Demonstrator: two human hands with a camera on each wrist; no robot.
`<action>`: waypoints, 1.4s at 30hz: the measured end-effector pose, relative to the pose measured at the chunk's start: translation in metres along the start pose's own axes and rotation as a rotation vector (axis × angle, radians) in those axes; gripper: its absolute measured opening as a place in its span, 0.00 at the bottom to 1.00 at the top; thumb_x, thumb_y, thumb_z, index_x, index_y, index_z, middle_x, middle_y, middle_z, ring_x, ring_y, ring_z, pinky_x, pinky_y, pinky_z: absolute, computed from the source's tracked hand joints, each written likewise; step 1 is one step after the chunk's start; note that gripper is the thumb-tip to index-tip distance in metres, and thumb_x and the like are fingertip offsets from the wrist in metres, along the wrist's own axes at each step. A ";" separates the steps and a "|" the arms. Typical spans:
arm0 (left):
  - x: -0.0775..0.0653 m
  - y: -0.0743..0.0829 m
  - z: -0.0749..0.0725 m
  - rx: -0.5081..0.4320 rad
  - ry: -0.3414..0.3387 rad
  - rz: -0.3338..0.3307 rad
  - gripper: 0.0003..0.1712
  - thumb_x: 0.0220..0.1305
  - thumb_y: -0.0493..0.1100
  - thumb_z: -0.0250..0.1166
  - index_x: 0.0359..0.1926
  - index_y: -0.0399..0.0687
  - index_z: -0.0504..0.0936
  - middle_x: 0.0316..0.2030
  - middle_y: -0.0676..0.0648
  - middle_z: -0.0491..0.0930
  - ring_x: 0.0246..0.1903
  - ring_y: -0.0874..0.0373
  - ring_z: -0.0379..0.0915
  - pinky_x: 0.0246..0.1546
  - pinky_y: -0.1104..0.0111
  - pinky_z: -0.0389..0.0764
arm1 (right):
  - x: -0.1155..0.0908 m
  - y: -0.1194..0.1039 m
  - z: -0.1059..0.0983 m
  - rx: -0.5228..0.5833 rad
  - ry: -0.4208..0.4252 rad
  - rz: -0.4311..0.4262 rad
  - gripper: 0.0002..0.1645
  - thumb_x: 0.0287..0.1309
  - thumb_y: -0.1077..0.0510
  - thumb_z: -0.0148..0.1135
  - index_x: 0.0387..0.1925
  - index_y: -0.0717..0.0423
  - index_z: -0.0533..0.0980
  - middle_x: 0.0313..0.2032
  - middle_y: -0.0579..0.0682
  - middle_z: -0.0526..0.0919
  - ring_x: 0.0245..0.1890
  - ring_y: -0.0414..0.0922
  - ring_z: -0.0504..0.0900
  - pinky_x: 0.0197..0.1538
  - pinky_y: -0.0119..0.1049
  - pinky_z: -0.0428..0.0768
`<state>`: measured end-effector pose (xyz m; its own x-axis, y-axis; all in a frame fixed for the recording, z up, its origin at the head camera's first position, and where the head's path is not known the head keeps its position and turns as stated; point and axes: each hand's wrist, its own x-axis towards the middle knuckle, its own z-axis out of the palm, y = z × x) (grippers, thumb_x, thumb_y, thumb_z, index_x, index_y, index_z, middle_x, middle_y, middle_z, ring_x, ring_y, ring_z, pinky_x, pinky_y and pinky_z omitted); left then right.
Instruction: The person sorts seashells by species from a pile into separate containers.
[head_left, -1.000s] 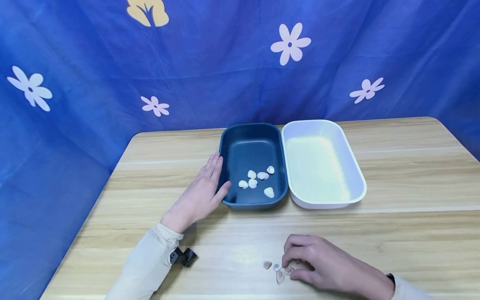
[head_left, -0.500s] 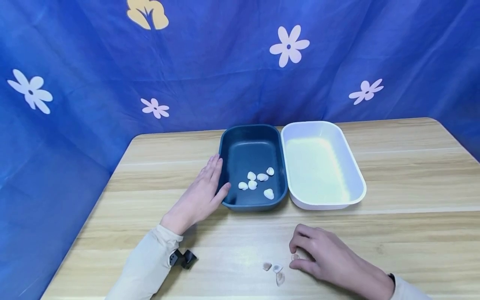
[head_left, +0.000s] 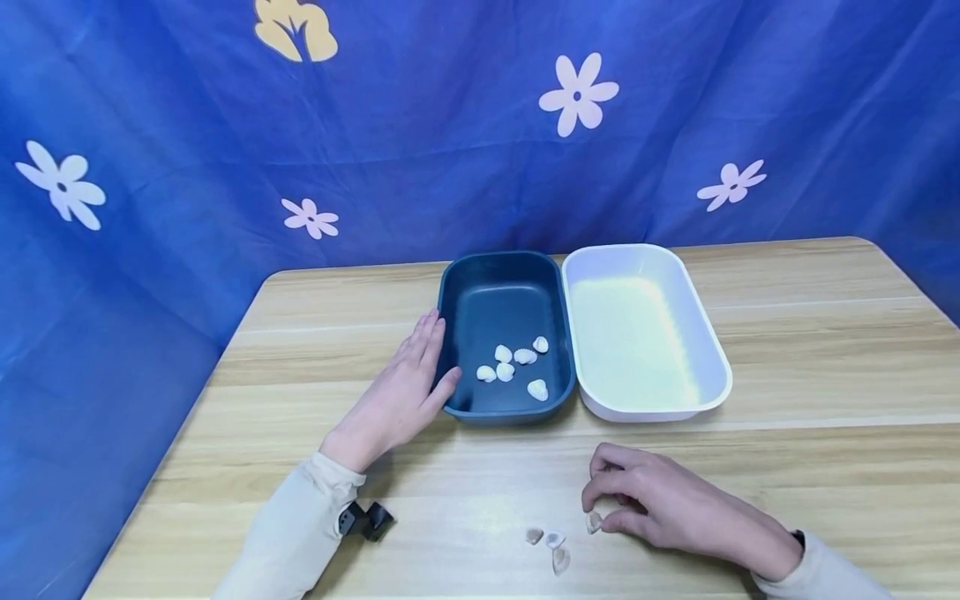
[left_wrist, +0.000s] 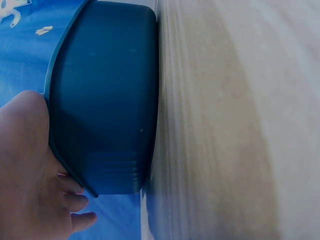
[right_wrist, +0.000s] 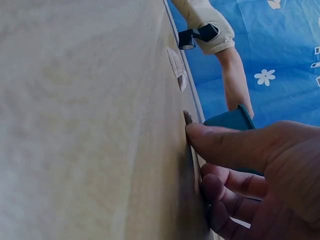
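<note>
The little shell [head_left: 594, 522] I am working on is low over the near part of the table [head_left: 810, 358], a bit right of the middle. Its long way seems to run near to far, with a small lean; I can't tell which end is the pointy one, or if it has left the wood. My right hand [head_left: 656, 504] has a narrow grip, with the shell between thumb and curled finger. To do this well, I should pinch its two sides softly and keep my tips low, so it won't slip or crack. Just left of it lie three loose shells [head_left: 561, 560], and the nearest one has its long way near to far too, so I must not bump them. Farther off, my left hand [head_left: 393, 392] rests flat-fingered on the left side of the blue tub [head_left: 502, 304], holding nothing. I'd keep that touch light. Six white shells [head_left: 506, 372] sit in the near part of that tub. The white tub [head_left: 637, 342] is just right of it.
</note>
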<state>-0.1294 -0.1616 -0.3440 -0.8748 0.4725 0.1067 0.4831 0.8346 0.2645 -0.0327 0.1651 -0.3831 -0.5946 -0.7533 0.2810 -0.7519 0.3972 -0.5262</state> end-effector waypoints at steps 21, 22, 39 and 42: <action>-0.001 0.000 -0.001 0.004 -0.002 0.001 0.40 0.74 0.53 0.46 0.73 0.30 0.45 0.74 0.34 0.42 0.74 0.44 0.36 0.71 0.49 0.49 | 0.001 -0.005 0.004 -0.050 0.023 -0.056 0.10 0.49 0.57 0.72 0.31 0.41 0.77 0.40 0.32 0.71 0.39 0.30 0.72 0.48 0.18 0.67; -0.001 0.000 -0.001 0.003 -0.002 0.000 0.40 0.74 0.53 0.46 0.73 0.30 0.45 0.74 0.34 0.42 0.74 0.43 0.36 0.71 0.49 0.49 | 0.001 -0.005 0.004 -0.051 0.023 -0.056 0.10 0.49 0.57 0.72 0.31 0.42 0.77 0.40 0.32 0.71 0.40 0.30 0.73 0.48 0.18 0.67; -0.001 0.001 -0.002 0.004 0.004 0.004 0.40 0.74 0.53 0.47 0.73 0.30 0.46 0.74 0.34 0.42 0.74 0.44 0.36 0.70 0.49 0.50 | 0.001 -0.009 -0.001 -0.052 0.047 -0.017 0.11 0.49 0.57 0.71 0.32 0.42 0.77 0.43 0.34 0.74 0.44 0.31 0.73 0.52 0.20 0.68; -0.001 0.000 -0.001 0.005 0.004 0.007 0.40 0.74 0.53 0.47 0.73 0.30 0.46 0.74 0.35 0.42 0.74 0.44 0.36 0.70 0.49 0.50 | 0.001 -0.009 -0.003 -0.057 0.053 -0.014 0.11 0.49 0.57 0.72 0.33 0.42 0.77 0.44 0.34 0.74 0.44 0.31 0.73 0.51 0.20 0.69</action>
<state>-0.1288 -0.1620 -0.3429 -0.8718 0.4769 0.1122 0.4890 0.8329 0.2592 -0.0276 0.1626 -0.3761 -0.5968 -0.7311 0.3306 -0.7745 0.4173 -0.4755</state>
